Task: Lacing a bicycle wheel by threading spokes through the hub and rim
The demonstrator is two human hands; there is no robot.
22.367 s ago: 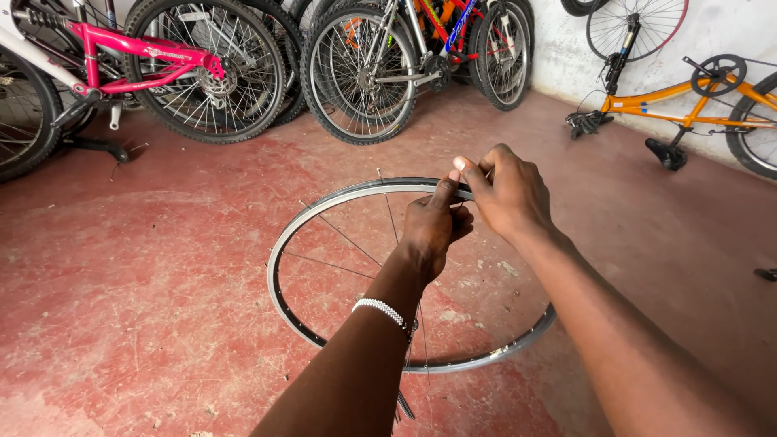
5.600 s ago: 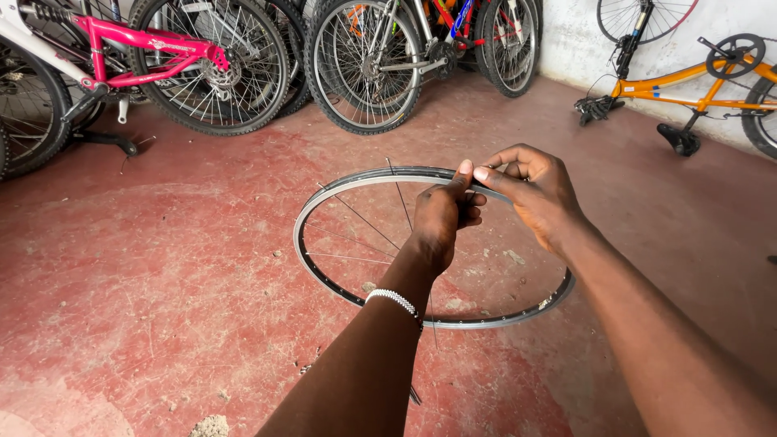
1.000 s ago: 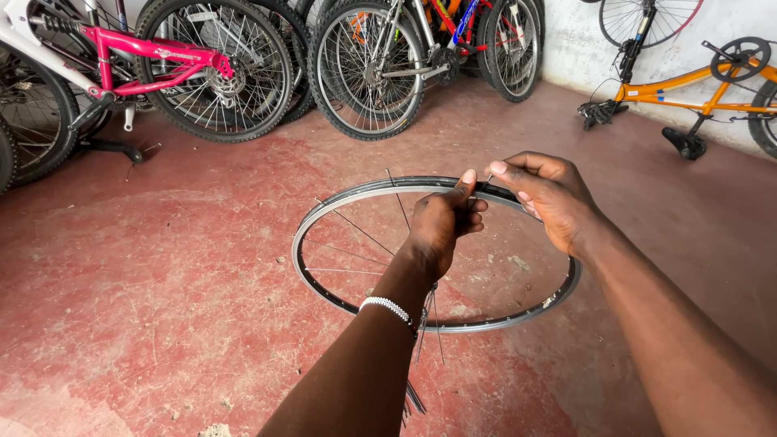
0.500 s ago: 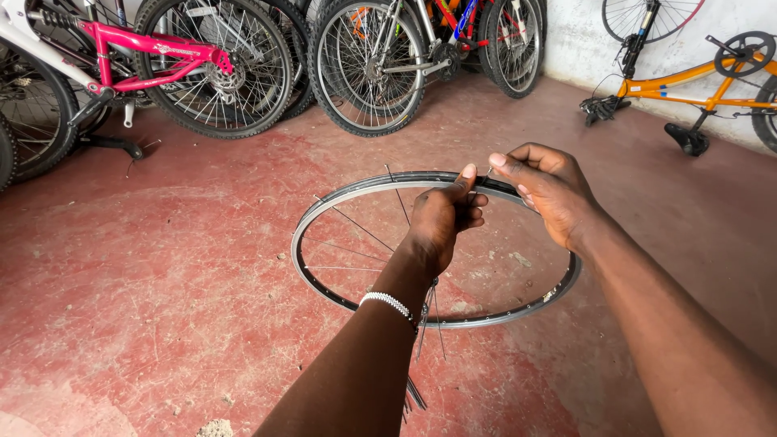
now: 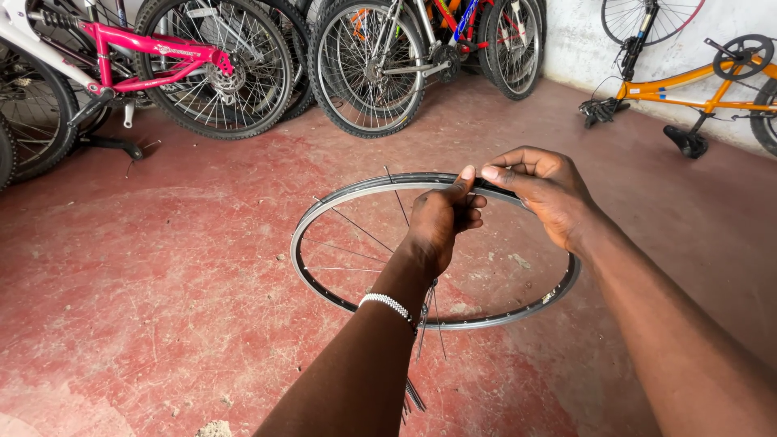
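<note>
A bare silver bicycle rim (image 5: 324, 209) is held flat above the red floor, with a few thin spokes (image 5: 360, 231) fanning inward from its left side. My left hand (image 5: 439, 222) is closed around the inner ends of those spokes near the rim's middle, a white bead bracelet on its wrist. My right hand (image 5: 541, 190) pinches the far edge of the rim between thumb and fingers, right beside the left thumb. More loose spokes (image 5: 425, 328) hang down under my left forearm.
A pink bicycle (image 5: 154, 61) and several other bikes (image 5: 405, 57) lean in a row along the back. An orange bicycle frame (image 5: 696, 81) stands upside down by the white wall at the right. The red concrete floor (image 5: 146, 291) has grit and a small lump of debris near the bottom edge.
Both hands stay at the rim's far edge over the last second. The rim has shifted only slightly in view; the grip looks the same.
</note>
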